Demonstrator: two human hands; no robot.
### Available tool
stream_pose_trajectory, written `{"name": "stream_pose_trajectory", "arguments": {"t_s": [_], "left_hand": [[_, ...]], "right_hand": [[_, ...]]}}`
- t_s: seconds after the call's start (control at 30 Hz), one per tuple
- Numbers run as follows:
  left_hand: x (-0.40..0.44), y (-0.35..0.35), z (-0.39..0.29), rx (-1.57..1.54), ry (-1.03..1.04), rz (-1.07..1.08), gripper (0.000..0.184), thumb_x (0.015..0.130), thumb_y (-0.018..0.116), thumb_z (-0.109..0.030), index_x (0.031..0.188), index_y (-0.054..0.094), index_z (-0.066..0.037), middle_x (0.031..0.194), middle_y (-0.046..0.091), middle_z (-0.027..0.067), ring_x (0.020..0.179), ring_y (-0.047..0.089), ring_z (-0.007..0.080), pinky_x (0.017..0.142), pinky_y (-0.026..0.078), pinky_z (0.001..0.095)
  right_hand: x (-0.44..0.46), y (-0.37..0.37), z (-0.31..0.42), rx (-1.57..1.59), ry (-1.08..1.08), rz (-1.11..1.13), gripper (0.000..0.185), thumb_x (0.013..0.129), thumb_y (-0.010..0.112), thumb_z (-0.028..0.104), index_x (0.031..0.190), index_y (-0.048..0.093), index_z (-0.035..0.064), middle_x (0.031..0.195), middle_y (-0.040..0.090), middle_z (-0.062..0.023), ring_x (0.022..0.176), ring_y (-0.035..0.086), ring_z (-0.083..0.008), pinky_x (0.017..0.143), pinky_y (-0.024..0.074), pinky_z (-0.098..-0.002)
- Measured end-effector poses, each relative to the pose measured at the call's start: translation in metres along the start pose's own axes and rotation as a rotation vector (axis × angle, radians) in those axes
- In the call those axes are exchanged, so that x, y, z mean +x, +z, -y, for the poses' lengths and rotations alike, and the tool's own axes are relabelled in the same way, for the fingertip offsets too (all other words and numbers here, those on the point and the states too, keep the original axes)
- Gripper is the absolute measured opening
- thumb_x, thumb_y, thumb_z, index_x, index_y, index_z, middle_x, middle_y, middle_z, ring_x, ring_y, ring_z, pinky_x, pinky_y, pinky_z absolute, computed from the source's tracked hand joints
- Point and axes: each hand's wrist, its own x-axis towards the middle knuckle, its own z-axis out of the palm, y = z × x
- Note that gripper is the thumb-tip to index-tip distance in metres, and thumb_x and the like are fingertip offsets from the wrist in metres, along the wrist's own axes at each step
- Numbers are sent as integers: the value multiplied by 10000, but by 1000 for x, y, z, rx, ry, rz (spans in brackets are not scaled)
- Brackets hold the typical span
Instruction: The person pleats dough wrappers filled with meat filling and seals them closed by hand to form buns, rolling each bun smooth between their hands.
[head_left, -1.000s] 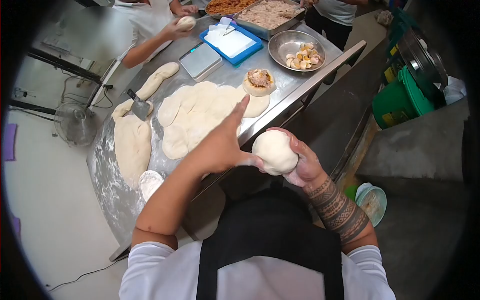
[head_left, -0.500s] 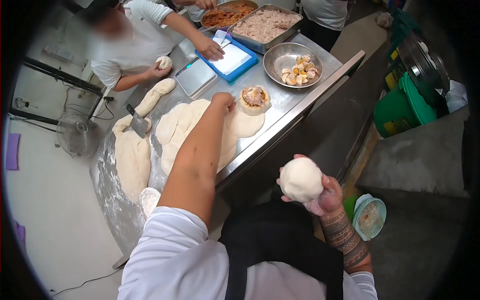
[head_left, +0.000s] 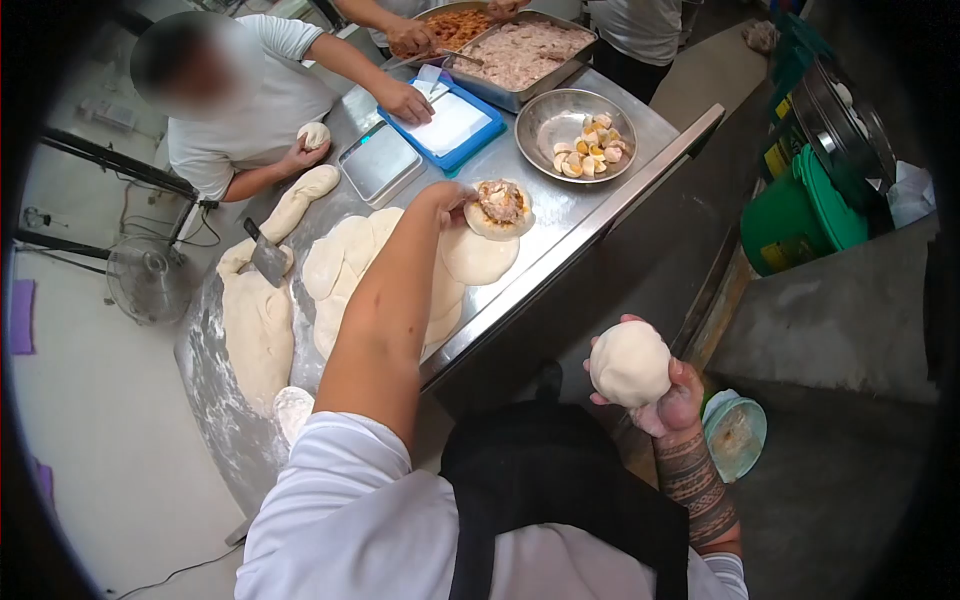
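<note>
In my right hand [head_left: 672,405] rests a smooth, pale dough ball [head_left: 630,363], the fingers curled around its underside and sides, held off the table near my waist. My left arm stretches over the steel table, and my left hand [head_left: 456,203] is closed at the left edge of a filled dough round [head_left: 499,208]; its fingertips are partly hidden. Minced filling and orange-brown sauce sit at that round's centre. Just below it, several flat dough rounds [head_left: 480,255] overlap, partly covered by my forearm.
Farther back are a bowl of egg pieces [head_left: 575,130], a meat tray [head_left: 520,58], a blue-framed tray [head_left: 450,122] and a scale [head_left: 380,165]. A scraper [head_left: 267,255] rests by a long dough piece [head_left: 258,330]. A co-worker [head_left: 250,100] stands across, holding a small dough ball.
My right hand and its dough ball have shifted right and slightly down in view. My left fingers meet the filled round's edge. Another person's hands have come over the filling trays.
</note>
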Motion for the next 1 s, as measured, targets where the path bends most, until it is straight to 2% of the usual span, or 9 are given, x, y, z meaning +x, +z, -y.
{"name": "stream_pose_trajectory", "arguments": {"t_s": [0.13, 0.23, 0.33, 0.43, 0.53, 0.73, 0.8, 0.97, 1.0], "left_hand": [[4, -1, 13, -348, -32, 227, 148, 893, 660, -62, 1037, 641, -37, 1006, 680, 87, 901, 705, 243, 845, 615, 368], [11, 6, 23, -456, 131, 307, 176, 884, 684, -84, 1048, 641, -35, 1017, 677, 103, 923, 685, 266, 859, 596, 388], [12, 6, 28, -284, 418, 214, 233, 886, 712, -100, 1096, 630, -38, 1069, 672, 124, 948, 666, 268, 892, 572, 405], [6, 13, 33, -471, 450, 292, 277, 904, 719, -153, 1139, 614, -51, 1089, 670, 127, 926, 654, 272, 895, 559, 403], [5, 17, 31, -728, 272, 247, 311, 940, 719, -252, 1151, 604, -54, 1087, 676, 125, 962, 662, 285, 920, 561, 417], [-23, 41, 9, -458, 96, 288, 477, 957, 711, -410, 1165, 597, 4, 1164, 688, 164, 1075, 685, 300, 999, 551, 458], [-27, 48, 5, -329, 98, 357, 465, 960, 710, -391, 1171, 593, 8, 1176, 686, 169, 1057, 699, 300, 985, 562, 452], [-24, 47, 7, -136, 113, 581, 408, 974, 694, -334, 1173, 593, 8, 1184, 683, 188, 1051, 710, 302, 961, 580, 457], [-42, 50, 4, -67, 133, 461, 446, 1003, 646, -327, 1261, 563, 27, 1249, 655, 196, 1146, 670, 303, 1036, 538, 464]], "right_hand": [[11, 0, 18, -64, -21, -6, 919, 828, 729, 467, 1539, 314, 58, 1404, 505, -273, 1265, 565, -463, 921, 582, -620], [24, 3, 36, -144, -39, -19, 912, 843, 704, 497, 1545, 320, 58, 1408, 520, -248, 1247, 589, -438, 914, 586, -608], [49, 8, 60, -242, -67, -28, 913, 853, 677, 529, 1550, 326, 54, 1407, 539, -222, 1231, 611, -411, 905, 588, -592], [86, 10, 84, -307, -97, 23, 763, 934, 623, 445, 1526, 359, 43, 1404, 545, -215, 1249, 602, -392, 938, 572, -581], [131, 11, 106, -377, -84, 70, 651, 991, 568, 352, 1522, 363, 37, 1419, 532, -213, 1261, 595, -372, 965, 561, -564], [211, 17, 122, -572, 32, 102, 650, 944, 668, 209, 1500, 390, 16, 1356, 588, -170, 1212, 634, -295, 1005, 549, -470], [226, 24, 123, -664, 101, 56, 630, 918, 713, 132, 1460, 427, -13, 1290, 627, -148, 1160, 657, -247, 988, 553, -401], [265, 8, 119, -871, 156, 69, 630, 882, 758, 77, 1424, 460, -46, 1265, 629, -152, 1115, 658, -220, 964, 547, -330], [268, 7, 117, -902, 162, 73, 629, 881, 761, 83, 1421, 463, -46, 1263, 630, -152, 1113, 658, -220, 963, 546, -328]]}}
